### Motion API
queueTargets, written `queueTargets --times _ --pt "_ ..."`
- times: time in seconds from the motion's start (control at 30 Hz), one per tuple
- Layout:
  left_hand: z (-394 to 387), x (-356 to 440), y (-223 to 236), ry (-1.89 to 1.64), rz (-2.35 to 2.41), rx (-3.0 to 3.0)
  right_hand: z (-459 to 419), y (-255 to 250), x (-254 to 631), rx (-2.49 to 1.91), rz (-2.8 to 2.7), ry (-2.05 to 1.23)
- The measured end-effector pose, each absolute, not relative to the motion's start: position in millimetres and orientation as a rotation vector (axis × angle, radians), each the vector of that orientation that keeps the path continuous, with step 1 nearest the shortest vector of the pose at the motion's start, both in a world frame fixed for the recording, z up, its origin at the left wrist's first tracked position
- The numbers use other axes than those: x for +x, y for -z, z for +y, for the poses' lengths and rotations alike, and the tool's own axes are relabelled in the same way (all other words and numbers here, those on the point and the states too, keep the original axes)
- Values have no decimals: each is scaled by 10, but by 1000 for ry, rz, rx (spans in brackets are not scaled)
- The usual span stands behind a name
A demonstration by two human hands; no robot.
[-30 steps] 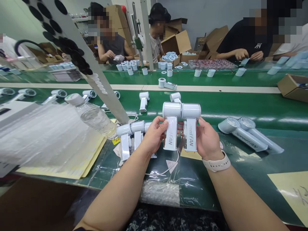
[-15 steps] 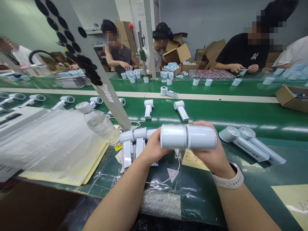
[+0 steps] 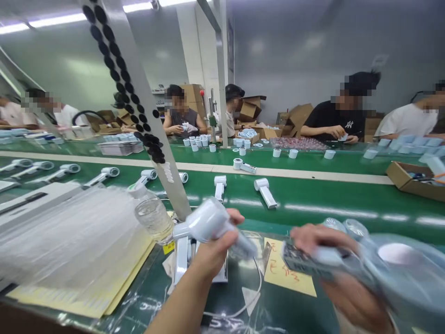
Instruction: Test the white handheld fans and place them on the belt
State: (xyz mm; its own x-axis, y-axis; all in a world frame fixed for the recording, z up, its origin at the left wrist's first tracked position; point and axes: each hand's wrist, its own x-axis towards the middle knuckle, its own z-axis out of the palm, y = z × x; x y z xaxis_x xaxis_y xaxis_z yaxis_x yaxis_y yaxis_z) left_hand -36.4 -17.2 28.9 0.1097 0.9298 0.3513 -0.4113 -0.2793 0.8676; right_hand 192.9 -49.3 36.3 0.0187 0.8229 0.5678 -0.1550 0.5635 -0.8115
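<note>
My left hand point(image 3: 215, 248) is closed round the handle of a white handheld fan point(image 3: 208, 222), held above the near edge of the green bench. My right hand point(image 3: 333, 273) grips a second white fan point(image 3: 368, 266), which is smeared by motion and swung out to the right, close to the camera. Under my left hand, more white fans point(image 3: 182, 257) lie side by side on the bench. A yellow note with red writing point(image 3: 287, 276) lies between my hands.
A clear water bottle point(image 3: 151, 213) stands beside a slanted grey post point(image 3: 153, 134). A stack of clear bags point(image 3: 66, 227) lies at the left. Several fans ride the green conveyor point(image 3: 313, 197). Several people work across it, with cardboard boxes point(image 3: 412, 181) nearby.
The two fans were held together in front of me; now my hands have parted, the right swinging its fan out to the right. The camera has tilted upward.
</note>
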Motion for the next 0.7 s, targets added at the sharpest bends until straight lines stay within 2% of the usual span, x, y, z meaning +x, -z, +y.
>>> queueTargets --times 0.17,0.37,0.53,0.63,0.7 --pt "-200 -240 -379 -1382 453 1127 -462 -507 1862 -597 -1321 -833" --pt "-170 -158 -343 -1271 588 968 -320 -280 1879 -918 -1215 -1059" --pt "-151 -75 -116 -1432 717 820 -353 -78 1350 -886 -1300 -1234" --pt "-110 -49 -9 -1510 760 894 -394 -64 1168 -889 -1347 -1167" --pt "-67 -24 46 -1468 802 966 -368 -113 1248 -965 -1472 -992"
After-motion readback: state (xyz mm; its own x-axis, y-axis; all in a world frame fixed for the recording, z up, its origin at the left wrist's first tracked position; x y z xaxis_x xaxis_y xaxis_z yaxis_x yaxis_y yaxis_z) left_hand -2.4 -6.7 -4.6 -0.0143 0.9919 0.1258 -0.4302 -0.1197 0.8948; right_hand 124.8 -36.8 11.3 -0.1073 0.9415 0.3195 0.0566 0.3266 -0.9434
